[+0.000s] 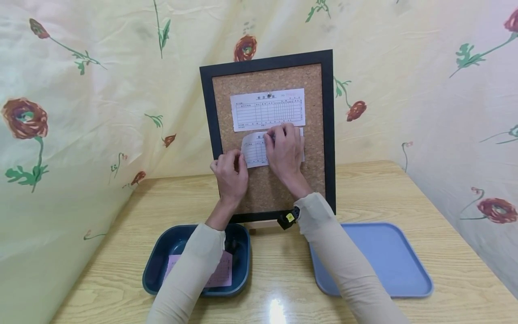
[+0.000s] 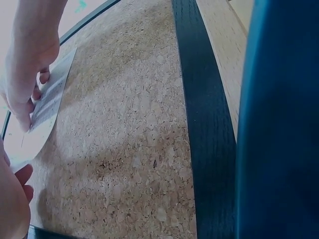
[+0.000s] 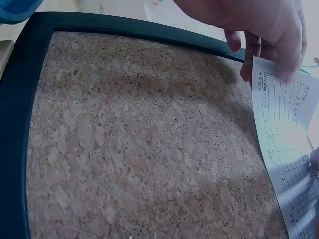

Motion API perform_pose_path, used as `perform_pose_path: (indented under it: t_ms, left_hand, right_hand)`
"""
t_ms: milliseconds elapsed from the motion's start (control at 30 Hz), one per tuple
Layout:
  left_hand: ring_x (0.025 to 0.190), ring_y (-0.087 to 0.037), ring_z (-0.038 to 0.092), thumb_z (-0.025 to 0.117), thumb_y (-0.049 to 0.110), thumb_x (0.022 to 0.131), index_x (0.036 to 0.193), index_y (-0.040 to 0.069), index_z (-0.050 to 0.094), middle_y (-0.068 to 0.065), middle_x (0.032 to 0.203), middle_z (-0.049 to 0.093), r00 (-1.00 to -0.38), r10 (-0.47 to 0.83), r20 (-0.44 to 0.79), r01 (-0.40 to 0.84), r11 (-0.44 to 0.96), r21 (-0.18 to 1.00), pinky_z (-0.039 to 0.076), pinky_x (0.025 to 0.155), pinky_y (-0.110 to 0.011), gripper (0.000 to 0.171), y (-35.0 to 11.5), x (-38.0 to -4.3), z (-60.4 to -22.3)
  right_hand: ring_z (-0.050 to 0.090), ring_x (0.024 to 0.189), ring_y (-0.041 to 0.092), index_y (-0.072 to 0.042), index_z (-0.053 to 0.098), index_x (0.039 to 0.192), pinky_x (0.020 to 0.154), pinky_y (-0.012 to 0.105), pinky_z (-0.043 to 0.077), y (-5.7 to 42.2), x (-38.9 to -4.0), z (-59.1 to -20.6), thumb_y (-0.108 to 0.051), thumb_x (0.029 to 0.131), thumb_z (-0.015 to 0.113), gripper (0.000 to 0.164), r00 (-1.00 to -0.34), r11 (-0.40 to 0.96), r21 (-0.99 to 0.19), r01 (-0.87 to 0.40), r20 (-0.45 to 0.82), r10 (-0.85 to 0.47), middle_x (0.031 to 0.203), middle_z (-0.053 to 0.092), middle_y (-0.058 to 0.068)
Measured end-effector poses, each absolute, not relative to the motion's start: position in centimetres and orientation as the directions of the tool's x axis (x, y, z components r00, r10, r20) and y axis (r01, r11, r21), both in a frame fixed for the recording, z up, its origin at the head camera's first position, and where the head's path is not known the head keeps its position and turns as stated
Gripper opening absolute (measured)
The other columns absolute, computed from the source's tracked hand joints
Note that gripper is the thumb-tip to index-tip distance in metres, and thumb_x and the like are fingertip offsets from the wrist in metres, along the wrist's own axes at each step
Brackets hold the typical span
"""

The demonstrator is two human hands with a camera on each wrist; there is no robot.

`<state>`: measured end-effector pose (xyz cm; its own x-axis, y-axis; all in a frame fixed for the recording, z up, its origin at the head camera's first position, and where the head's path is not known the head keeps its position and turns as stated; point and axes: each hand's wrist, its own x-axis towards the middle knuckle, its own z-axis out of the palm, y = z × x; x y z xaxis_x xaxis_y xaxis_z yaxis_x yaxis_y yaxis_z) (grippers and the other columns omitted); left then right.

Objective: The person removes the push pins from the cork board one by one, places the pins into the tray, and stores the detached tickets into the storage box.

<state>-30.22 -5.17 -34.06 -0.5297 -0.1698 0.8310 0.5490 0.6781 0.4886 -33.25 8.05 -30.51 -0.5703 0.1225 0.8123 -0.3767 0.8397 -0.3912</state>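
Observation:
A printed white paper form (image 1: 254, 148) lies against the cork board (image 1: 259, 191), its left part curving off the cork. My left hand (image 1: 231, 173) pinches that form's left edge between thumb and fingers; the right wrist view shows this grip on the paper (image 3: 279, 119) from the side. Bent over the form's upper middle, my right hand (image 1: 284, 150) has its fingertips at the paper, and whether they hold something small is hidden. Just above hangs a second white form (image 1: 259, 111), held by a pushpin (image 1: 269, 95) at its top.
The board's black frame (image 1: 328, 135) stands upright on the wooden table (image 1: 279, 261). A dark blue basin (image 1: 151, 265) with pink paper (image 1: 220, 272) sits under my left forearm. To the right is a light blue tray (image 1: 388, 256), partly covered by my right sleeve. Flowered cloth (image 1: 121, 90) hangs behind.

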Motion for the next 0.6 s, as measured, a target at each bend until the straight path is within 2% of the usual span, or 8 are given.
perform_pose_path:
  t_ms: [267,600]
  left_hand:
    - [0.078,-0.028,0.06,0.058,0.009,0.099,0.098,-0.004,0.068,-0.018,0.085,0.068,-0.56,-0.181,0.808,0.575,0.617,0.537,0.046,0.068,-0.028,0.016,-5.29,-30.2,-34.08]
    - [0.076,-0.028,0.06,0.058,0.008,0.099,0.099,-0.005,0.068,-0.02,0.084,0.067,-0.572,-0.183,0.8,0.579,0.6,0.552,0.045,0.065,-0.025,0.016,-5.39,-30.26,-34.17]
  right_hand:
    - [0.053,0.086,0.031,-0.007,0.068,0.095,0.074,0.042,0.039,7.93,-33.29,-30.47,-0.027,0.097,0.064,0.021,-0.564,0.842,-0.392,-0.37,0.815,0.131,0.098,0.062,0.013]
    - [0.052,0.087,0.031,-0.006,0.066,0.096,0.074,0.043,0.039,7.88,-33.29,-30.37,-0.028,0.098,0.062,0.022,-0.591,0.854,-0.39,-0.345,0.797,0.125,0.099,0.06,0.013]
